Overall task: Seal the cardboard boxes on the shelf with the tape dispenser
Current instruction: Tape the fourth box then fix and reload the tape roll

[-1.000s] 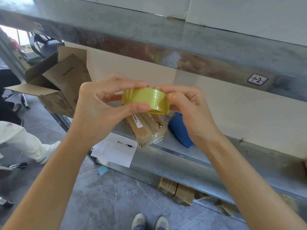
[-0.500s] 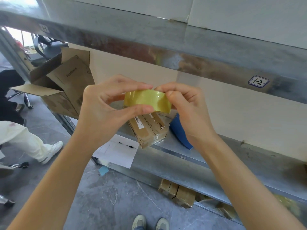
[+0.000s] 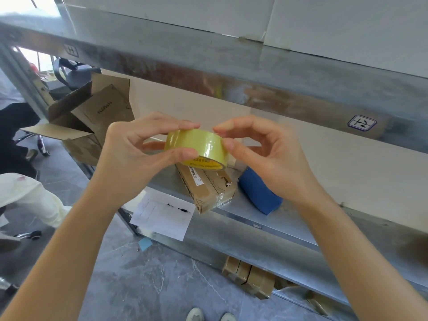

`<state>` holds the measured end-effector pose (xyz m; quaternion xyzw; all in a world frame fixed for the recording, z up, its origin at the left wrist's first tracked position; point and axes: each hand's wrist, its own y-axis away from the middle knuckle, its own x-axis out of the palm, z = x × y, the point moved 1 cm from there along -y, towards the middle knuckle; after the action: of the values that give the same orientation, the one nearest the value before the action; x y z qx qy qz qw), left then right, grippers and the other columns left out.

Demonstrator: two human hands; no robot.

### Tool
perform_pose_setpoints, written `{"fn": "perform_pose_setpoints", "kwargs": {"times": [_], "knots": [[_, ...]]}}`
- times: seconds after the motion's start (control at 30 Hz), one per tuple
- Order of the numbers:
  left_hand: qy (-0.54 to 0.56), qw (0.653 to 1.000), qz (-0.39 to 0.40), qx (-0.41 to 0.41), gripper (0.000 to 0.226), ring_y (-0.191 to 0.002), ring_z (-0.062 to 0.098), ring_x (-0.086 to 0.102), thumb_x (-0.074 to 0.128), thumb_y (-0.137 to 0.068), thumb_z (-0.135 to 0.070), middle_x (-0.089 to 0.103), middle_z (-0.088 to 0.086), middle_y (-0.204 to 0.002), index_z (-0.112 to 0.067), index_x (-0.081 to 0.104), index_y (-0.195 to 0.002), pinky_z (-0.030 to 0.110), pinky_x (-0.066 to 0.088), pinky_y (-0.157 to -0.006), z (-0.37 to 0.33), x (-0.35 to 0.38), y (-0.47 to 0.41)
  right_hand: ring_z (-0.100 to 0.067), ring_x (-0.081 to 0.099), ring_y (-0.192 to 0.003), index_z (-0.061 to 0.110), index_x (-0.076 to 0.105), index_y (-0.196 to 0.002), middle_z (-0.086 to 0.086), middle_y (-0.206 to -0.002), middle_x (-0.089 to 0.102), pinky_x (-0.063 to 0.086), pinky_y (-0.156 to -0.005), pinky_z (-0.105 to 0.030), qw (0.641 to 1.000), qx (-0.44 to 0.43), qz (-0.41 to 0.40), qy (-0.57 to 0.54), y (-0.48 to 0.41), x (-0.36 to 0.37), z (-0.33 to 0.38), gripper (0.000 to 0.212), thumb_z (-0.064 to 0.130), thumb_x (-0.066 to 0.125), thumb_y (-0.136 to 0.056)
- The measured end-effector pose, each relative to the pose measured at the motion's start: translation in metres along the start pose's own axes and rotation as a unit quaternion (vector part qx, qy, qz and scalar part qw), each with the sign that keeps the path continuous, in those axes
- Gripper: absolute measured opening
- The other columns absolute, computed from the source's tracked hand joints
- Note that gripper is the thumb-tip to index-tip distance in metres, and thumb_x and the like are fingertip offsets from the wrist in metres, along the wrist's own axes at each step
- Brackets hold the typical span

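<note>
Tape roll (image 3: 196,145) in left hand (image 3: 129,156); fingers (image 3: 231,144) of right hand (image 3: 273,163) looser than before.

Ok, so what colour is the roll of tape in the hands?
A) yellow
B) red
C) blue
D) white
A: the tape roll is yellow. The left hand grips it between thumb and fingers, and the right hand picks at its right end.
</note>
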<state>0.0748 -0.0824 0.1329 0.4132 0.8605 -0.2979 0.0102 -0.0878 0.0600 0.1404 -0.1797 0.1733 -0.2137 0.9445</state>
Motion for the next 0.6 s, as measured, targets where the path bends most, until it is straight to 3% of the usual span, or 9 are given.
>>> {"fn": "perform_pose_setpoints", "kwargs": {"times": [0.4, 0.6], "knots": [[0.016, 1.0, 0.015, -0.021, 0.032, -0.101, 0.014, 0.066, 0.078, -0.08, -0.023, 0.072, -0.011, -0.102, -0.022, 0.071, -0.111, 0.02, 0.056, -0.08, 0.0045, 0.0022, -0.002, -0.01, 0.071, -0.093, 0.02, 0.073, -0.104, 0.009, -0.095, 0.075, 0.055, -0.073, -0.016, 0.996, -0.056, -0.04, 0.059, 0.0017, -0.0017, -0.0003, 0.022, 0.012, 0.074, -0.084], [0.024, 0.999, 0.017, -0.034, 0.032, -0.094, 0.009, 0.064, 0.073, -0.076, -0.023, 0.072, -0.013, -0.101, -0.022, 0.071, -0.108, 0.017, 0.053, -0.076, 0.0087, 0.0053, -0.0024, -0.007, 0.071, -0.085, 0.027, 0.074, -0.091, 0.013, -0.088, 0.074, 0.058, -0.072, -0.021, 0.994, -0.065, -0.047, 0.076, -0.0003, -0.0027, -0.0039, 0.016, 0.015, 0.077, -0.081]]}}
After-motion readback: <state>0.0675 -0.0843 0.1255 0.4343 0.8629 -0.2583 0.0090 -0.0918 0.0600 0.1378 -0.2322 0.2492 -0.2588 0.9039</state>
